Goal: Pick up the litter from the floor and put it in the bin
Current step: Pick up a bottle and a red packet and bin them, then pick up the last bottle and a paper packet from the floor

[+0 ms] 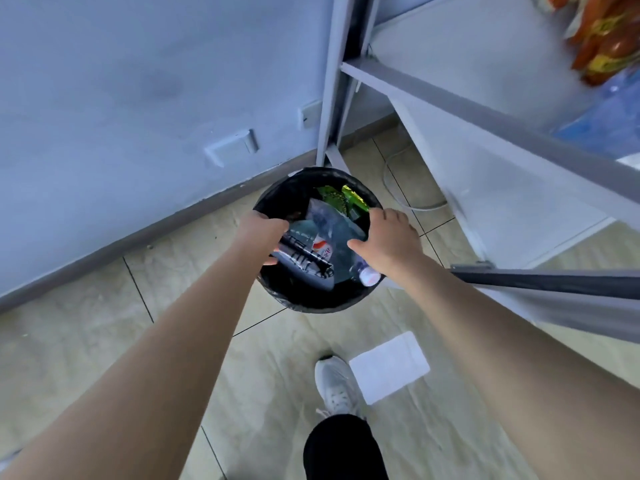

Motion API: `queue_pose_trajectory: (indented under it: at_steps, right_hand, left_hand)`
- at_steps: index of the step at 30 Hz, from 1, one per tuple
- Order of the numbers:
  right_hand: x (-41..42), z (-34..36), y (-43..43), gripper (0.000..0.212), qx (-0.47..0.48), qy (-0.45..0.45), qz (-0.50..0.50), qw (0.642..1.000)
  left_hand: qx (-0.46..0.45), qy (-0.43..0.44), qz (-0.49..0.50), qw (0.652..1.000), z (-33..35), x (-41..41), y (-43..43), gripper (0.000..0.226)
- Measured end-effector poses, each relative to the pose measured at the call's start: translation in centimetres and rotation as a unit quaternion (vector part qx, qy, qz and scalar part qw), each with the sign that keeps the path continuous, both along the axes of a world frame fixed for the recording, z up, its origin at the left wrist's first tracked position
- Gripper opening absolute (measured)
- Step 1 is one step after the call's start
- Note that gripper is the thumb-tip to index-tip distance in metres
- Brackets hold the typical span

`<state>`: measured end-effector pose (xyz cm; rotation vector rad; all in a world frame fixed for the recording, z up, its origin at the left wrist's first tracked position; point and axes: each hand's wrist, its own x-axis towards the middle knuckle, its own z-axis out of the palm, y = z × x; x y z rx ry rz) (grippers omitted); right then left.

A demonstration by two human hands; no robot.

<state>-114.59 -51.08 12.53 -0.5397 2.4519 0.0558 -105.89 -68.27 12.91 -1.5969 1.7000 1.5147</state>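
The round black bin [311, 301] with a black liner stands on the tiled floor by the wall. It holds green wrappers [341, 197], a clear plastic bag [329, 220], a clear bottle with a white cap [367, 276] and a black-and-white packet [304, 261]. My left hand [263, 232] reaches over the left rim, with fingers and thumb closed around the packet's edge. My right hand [388, 240] hovers palm down over the right rim above the bottle, fingers spread. A white sheet of paper [389, 367] lies flat on the floor near my shoe.
A grey metal shelf unit [485, 109] rises at the right, with snack bags [606, 39] on it. A dark bar [554, 282] juts out beside the bin. A white cable [398, 192] lies behind. My white shoe [337, 386] stands below the bin.
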Motion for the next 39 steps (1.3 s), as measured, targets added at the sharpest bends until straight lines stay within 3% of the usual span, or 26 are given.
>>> queue_pose_trajectory:
  at_steps: [3, 7, 11, 16, 23, 27, 32, 39]
  right_hand:
    - [-0.1, 1.4, -1.4, 0.070, -0.009, 0.007, 0.023, 1.000]
    - [1.4, 4.5, -5.6, 0.075, -0.014, 0.002, 0.060, 0.998]
    - [8.0, 8.0, -11.8, 0.071, -0.034, -0.004, 0.113, 0.993]
    - [24.2, 10.6, -18.1, 0.070, -0.039, -0.028, 0.152, 0.987]
    - [48.5, 9.8, -24.6, 0.071, 0.003, -0.099, 0.195, 0.976]
    - [58.3, 9.3, -27.3, 0.067, 0.012, -0.126, 0.226, 0.966]
    - [66.0, 7.6, -29.5, 0.062, 0.029, -0.187, 0.230, 0.955]
    - [73.6, 1.2, -33.4, 0.058, 0.037, -0.280, 0.123, 0.952]
  left_hand:
    - [-0.121, -0.015, -0.066, 0.990, -0.3, 2.0, -0.7, 0.039]
    - [-0.198, -0.035, -0.120, 0.972, 0.2, 7.3, -2.1, 0.061]
    - [-0.217, -0.055, -0.138, 0.965, 1.8, 16.5, -5.0, 0.061]
    - [-0.253, -0.075, -0.141, 0.954, 5.0, 33.9, -9.3, 0.056]
    - [-0.225, -0.095, -0.074, 0.967, 7.6, 61.1, -13.7, 0.053]
    - [-0.186, -0.130, -0.028, 0.973, 7.1, 71.8, -15.1, 0.050]
    - [-0.166, -0.159, -0.033, 0.973, 5.3, 78.1, -16.8, 0.052]
    - [-0.145, -0.182, -0.011, 0.973, 0.2, 83.3, -20.6, 0.045]
